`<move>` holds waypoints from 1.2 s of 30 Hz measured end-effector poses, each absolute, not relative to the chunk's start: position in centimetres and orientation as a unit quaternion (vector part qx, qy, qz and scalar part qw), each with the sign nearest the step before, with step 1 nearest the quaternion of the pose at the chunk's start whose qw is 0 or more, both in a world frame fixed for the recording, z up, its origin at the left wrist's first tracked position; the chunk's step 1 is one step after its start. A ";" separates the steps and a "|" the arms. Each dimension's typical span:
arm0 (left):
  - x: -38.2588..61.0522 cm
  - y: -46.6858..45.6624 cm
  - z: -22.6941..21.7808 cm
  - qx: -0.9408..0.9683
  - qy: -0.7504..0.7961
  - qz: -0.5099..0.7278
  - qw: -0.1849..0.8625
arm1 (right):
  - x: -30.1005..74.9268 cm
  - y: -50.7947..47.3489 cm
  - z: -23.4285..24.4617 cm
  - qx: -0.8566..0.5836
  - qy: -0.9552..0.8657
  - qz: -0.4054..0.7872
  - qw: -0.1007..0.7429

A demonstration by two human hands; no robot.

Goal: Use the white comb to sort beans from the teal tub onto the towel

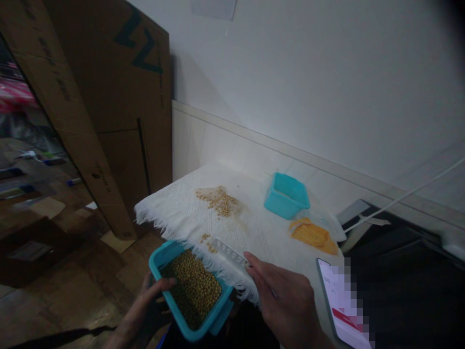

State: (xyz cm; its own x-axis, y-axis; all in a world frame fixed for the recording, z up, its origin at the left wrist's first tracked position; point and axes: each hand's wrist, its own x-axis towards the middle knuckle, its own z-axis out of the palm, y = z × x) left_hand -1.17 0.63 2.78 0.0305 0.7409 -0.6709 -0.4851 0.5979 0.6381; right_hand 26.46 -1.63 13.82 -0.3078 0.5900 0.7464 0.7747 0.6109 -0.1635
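Observation:
My left hand point(145, 305) grips the near left side of a teal tub point(214, 322) full of tan beans point(194, 288), held just below the fringed front edge of a white cloth point(174, 208). My right hand point(283, 295) is closed on a thin white ruler-like strip point(228, 253) that lies on the cloth by the edge. A few loose beans point(208, 242) sit next to the strip's far end. A bigger pile of beans point(220, 199) lies further back on the cloth.
A second, empty teal tub point(286, 195) stands at the back of the cloth, with an orange bag point(312, 235) beside it. A phone point(341, 303) lies at the right. Large cardboard boxes point(105, 97) stand at the left; a white cable point(410, 194) runs along the wall.

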 end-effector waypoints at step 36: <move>-1.4 1.0 3.0 0.130 0.559 0.445 0.688 | 25.3 0.0 14.8 -0.457 -0.783 -0.121 0.403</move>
